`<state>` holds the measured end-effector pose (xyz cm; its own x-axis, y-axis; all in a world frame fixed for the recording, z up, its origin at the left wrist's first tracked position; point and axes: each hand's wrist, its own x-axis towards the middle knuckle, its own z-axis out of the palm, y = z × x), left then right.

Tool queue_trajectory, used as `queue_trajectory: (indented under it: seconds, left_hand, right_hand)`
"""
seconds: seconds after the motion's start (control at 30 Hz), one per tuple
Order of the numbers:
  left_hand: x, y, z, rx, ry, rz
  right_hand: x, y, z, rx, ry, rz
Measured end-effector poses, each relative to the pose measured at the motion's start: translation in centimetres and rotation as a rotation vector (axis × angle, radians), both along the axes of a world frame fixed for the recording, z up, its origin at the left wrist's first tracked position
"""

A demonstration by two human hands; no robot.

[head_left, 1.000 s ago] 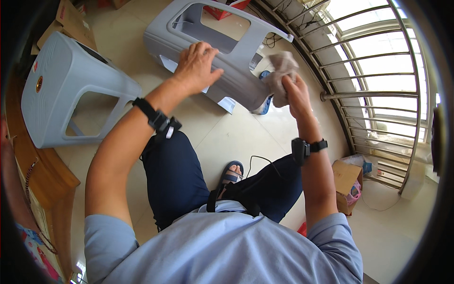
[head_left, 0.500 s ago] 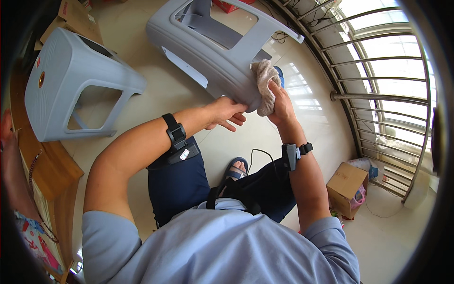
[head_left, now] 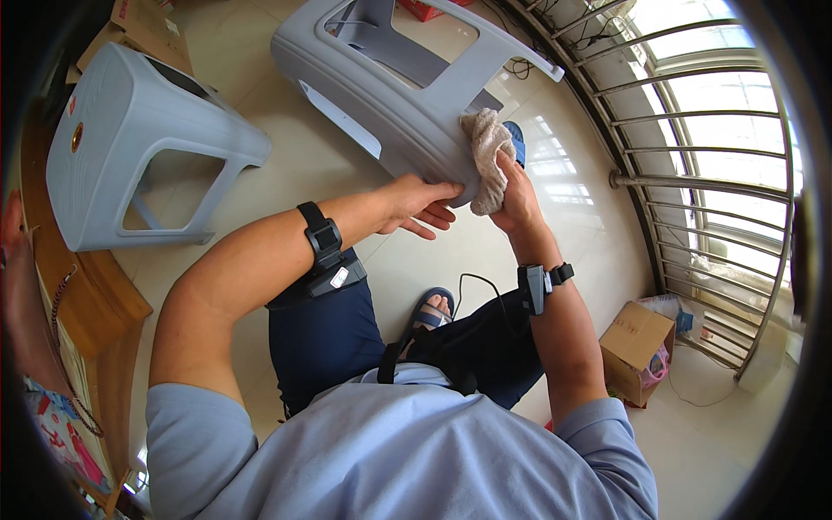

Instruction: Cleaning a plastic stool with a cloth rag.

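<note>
A grey-blue plastic stool (head_left: 407, 104) lies tipped over in front of me, its legs pointing up and right and its seat end toward me. My left hand (head_left: 420, 206) holds its near lower corner, thumb laid on the plastic and the other fingers curled loosely below. In my right hand (head_left: 517, 195) is a bunched beige cloth (head_left: 487, 165), pressed against the right side of the same corner. The cloth hides part of the stool's edge, and my right fingertips are mostly hidden behind it.
A second grey-blue stool (head_left: 104, 156) lies on its side at the left, beside a wooden piece of furniture (head_left: 108, 303). Cardboard boxes stand at the far left (head_left: 152, 35) and right (head_left: 637, 347). Metal bars (head_left: 693, 182) line the window. A blue slipper (head_left: 515, 139) shows behind the cloth.
My left thumb has stretched out along the stool's corner. The right hand and cloth have barely moved; the view has shifted slightly.
</note>
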<state>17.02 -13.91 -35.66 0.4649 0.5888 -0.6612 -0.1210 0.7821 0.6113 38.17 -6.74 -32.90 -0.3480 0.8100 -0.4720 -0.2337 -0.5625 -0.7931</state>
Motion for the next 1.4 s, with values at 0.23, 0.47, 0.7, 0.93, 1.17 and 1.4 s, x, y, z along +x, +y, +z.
queue_trajectory:
  seconds: [0.23, 0.47, 0.7, 0.93, 1.17, 1.4]
  left_hand:
    - [0.2, -0.4, -0.4, 0.049, 0.031, 0.013]
    - [0.1, -0.3, -0.5, 0.038, 0.024, 0.011]
    - [0.2, -0.6, 0.3, 0.039, 0.012, 0.018]
    - [0.2, -0.7, 0.3, 0.012, -0.039, 0.046]
    - [0.1, -0.6, 0.0, -0.014, -0.079, 0.065]
    - [0.3, -0.8, -0.3, -0.018, -0.068, 0.079]
  right_hand:
    - [0.0, -0.1, 0.0, 0.026, 0.004, 0.030]
    - [-0.2, -0.1, -0.2, 0.018, 0.028, 0.020]
    - [0.1, -0.2, -0.1, 0.026, -0.010, 0.019]
    - [-0.2, -0.3, 0.2, 0.015, -0.026, 0.007]
    - [0.2, 0.0, -0.1, 0.017, -0.043, 0.062]
    - [-0.2, -0.3, 0.0, 0.006, -0.008, -0.014]
